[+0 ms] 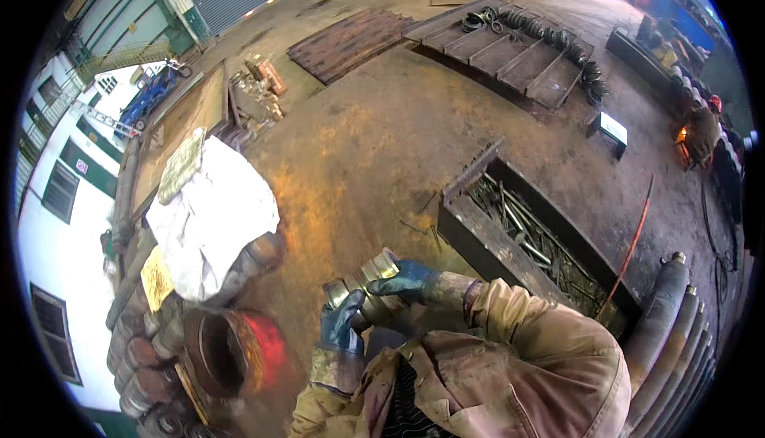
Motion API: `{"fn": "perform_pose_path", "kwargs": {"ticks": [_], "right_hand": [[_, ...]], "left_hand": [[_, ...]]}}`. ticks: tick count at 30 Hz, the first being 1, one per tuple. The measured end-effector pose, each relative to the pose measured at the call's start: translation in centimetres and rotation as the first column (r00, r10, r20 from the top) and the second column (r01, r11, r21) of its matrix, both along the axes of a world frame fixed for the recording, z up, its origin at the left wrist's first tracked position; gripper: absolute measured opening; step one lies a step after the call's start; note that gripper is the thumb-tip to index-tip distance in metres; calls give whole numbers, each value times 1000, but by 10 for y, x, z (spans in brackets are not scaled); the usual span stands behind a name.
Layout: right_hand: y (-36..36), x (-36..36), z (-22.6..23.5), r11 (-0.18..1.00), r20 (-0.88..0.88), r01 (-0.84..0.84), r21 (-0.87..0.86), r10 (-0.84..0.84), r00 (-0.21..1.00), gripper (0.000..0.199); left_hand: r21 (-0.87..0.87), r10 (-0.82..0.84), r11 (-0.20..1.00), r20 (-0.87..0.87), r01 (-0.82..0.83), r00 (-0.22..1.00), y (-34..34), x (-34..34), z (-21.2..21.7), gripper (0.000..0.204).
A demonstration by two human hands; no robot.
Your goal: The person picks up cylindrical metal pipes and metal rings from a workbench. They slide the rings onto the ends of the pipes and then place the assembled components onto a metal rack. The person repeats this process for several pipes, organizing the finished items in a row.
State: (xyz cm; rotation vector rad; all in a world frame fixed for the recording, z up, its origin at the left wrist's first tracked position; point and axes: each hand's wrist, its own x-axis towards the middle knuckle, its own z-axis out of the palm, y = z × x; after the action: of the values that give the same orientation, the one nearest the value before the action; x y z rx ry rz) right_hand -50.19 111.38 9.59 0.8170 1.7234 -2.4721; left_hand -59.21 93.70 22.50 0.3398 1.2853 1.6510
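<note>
My blue-gloved left fingers [349, 306] curl round the left part of a stepped, silvery-brown metal cylinder [355, 279], and my blue-gloved right fingers [390, 285] close over its right side; I hold it in front of me, over the stained brown floor [358, 167]. To my left stands a round, rusty drum with a red side [261, 346], beyond it a rumpled white cloth [215, 215]; to my right, a long dark metal trough [496, 253] holds loose rods [518, 227]

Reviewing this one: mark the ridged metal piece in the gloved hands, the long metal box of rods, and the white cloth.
Ridged metal piece [358, 279]: head view, exposed middle of its body.
Long metal box [489, 242]: head view, left side wall.
White cloth [211, 215]: head view, middle of its draped surface.
</note>
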Motion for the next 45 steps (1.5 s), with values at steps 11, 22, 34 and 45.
{"fn": "perform_pose_path", "kwargs": {"ticks": [11,22,34,45], "right_hand": [[206,-97,72,713,34,608,-349,-639,768,45],[474,-215,46,734,-97,627,-260,-666,739,41],[785,-210,12,447,29,852,-273,-881,471,44],[1051,-113,3,57,46,953,-297,-996,74,32]], "left_hand": [[-39,-404,909,154,414,902,299,-183,12,35],[-26,-447,890,140,455,884,574,-293,16,37],[-167,-660,704,201,690,723,963,-316,-53,31],[41,-907,381,209,924,365,1308,-207,-111,22]]}}
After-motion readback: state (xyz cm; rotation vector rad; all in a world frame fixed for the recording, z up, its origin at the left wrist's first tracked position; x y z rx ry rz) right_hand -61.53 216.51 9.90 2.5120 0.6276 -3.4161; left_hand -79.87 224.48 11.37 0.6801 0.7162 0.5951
